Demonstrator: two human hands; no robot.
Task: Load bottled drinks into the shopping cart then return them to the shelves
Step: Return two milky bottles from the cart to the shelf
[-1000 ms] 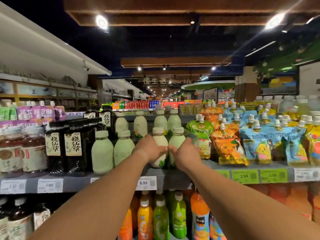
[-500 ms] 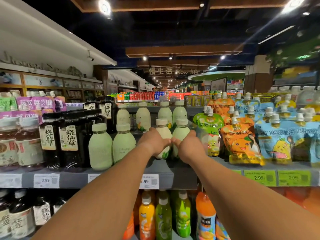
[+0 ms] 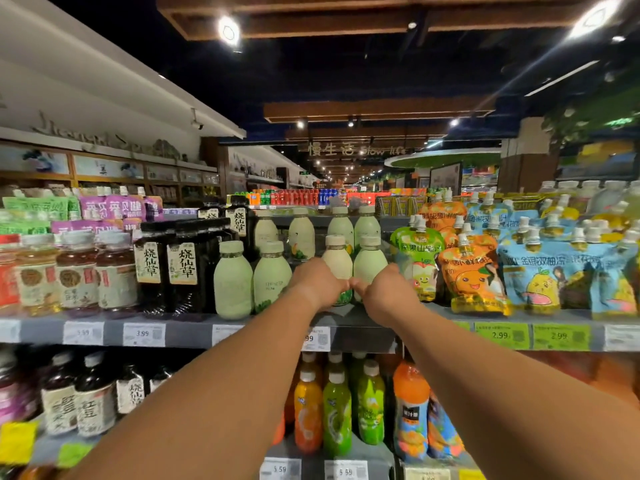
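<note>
Two pale bottles stand side by side near the front of the grey upper shelf (image 3: 360,322). My left hand (image 3: 317,285) curls round the lower part of the cream bottle (image 3: 336,259). Beside it, my right hand (image 3: 386,294) curls round the base of the pale green bottle (image 3: 370,265). The two thumbs nearly touch between the bottles. My fingers are hidden behind the hands. No shopping cart is in view.
More pale green bottles (image 3: 232,282) stand to the left, then dark tea bottles (image 3: 181,268). Fruit-jelly pouches (image 3: 474,278) crowd the shelf on the right. Orange and green juice bottles (image 3: 336,414) fill the lower shelf under my arms.
Both hands stay on the same two bottles, which remain on the shelf. Only my view has shifted slightly against the shelf.
</note>
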